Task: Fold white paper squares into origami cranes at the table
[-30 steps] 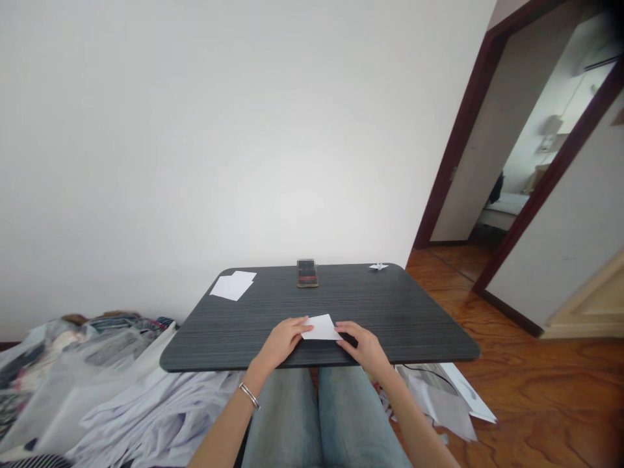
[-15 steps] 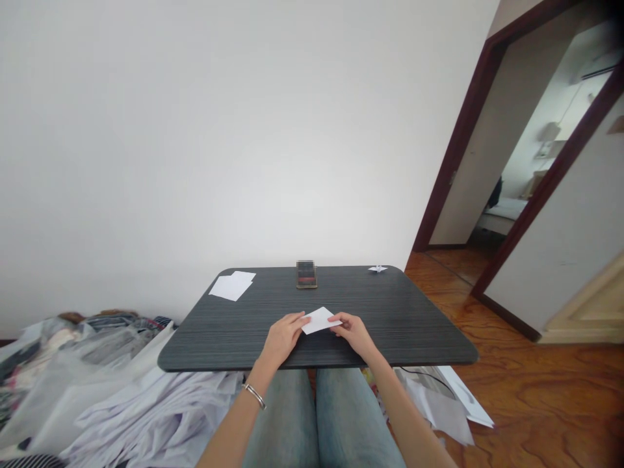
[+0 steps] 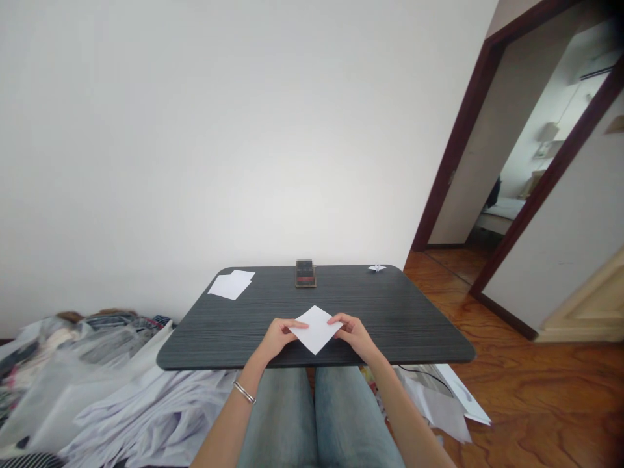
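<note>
Between my two hands is a white sheet of paper (image 3: 316,331), turned so that it looks like a diamond with one corner toward me. My left hand (image 3: 279,338) pinches its left corner, thumb on top and the other fingers partly hidden beneath. On the opposite side, my right hand (image 3: 355,333) grips the right corner between thumb and fingers. Both hands are over the near part of the dark table (image 3: 219,338). Whether the paper rests on the tabletop or is held just above it, I cannot tell.
White paper sheets (image 3: 231,285) lie at the table's back left. A phone (image 3: 305,273) leans on a stand at the back middle, and a small folded paper crane (image 3: 376,268) sits back right. Clothes and plastic bags (image 3: 97,364) are heaped on the left.
The paper, a smaller flatter shape before, now shows as a larger full diamond with its near corner toward me. My left hand has shifted slightly left and now pinches the corner.
</note>
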The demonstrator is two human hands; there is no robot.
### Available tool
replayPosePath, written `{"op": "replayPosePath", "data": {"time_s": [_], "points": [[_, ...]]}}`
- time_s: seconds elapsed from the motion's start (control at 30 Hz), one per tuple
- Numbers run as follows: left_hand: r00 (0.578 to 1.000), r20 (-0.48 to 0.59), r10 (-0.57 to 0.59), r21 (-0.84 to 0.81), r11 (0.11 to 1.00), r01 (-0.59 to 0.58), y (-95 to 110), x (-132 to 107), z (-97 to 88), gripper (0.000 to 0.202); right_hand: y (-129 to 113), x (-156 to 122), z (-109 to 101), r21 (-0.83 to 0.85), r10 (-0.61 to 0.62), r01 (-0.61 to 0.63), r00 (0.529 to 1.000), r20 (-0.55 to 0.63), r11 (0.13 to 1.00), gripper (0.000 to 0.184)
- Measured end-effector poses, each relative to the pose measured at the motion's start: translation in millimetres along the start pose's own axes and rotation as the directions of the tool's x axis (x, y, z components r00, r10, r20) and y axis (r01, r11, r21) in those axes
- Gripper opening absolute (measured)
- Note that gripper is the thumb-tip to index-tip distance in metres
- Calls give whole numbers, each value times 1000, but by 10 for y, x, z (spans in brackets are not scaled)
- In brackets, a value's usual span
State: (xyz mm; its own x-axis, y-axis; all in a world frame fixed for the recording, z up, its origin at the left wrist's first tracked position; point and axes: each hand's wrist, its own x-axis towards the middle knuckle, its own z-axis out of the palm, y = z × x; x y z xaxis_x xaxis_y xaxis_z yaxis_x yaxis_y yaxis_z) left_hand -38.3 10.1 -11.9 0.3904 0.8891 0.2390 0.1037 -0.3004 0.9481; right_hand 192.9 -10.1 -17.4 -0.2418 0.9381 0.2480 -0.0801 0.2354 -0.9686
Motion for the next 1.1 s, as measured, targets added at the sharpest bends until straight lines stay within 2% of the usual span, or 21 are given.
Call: {"op": "replayPosePath", "data": {"time_s": [0.13,0.23,0.4,0.63,0.87,1.0,1.1], "points": [[996,-80,25,4,1000,-25,21,-13,-20,21,19,5,25,31,-47,47,999,-1,998,26],[990,-133,48,22,999,-46,48,-16,-21,22,44,32,57,7,-94,95,994,-62,995,23],[985,-159,67,16,998,-65,93,-21,43,20,50,80,115,12,-135,139,978,-158,990,21],[981,-183,61,-75,994,-76,87,-13,92,13,56,82,112,27,-110,118,973,-204,993,24],[981,-187,48,-189,978,-84,222,-49,152,30,-8,36,156,73,-92,108,977,-194,991,27],[971,-239,28,-245,965,-89,324,-147,268,32,-49,-58,255,97,-85,108,974,-211,989,29],[940,-339,-34,-368,924,-99,456,-280,390,31,-129,-184,345,158,-34,81,960,-279,984,28]]}}
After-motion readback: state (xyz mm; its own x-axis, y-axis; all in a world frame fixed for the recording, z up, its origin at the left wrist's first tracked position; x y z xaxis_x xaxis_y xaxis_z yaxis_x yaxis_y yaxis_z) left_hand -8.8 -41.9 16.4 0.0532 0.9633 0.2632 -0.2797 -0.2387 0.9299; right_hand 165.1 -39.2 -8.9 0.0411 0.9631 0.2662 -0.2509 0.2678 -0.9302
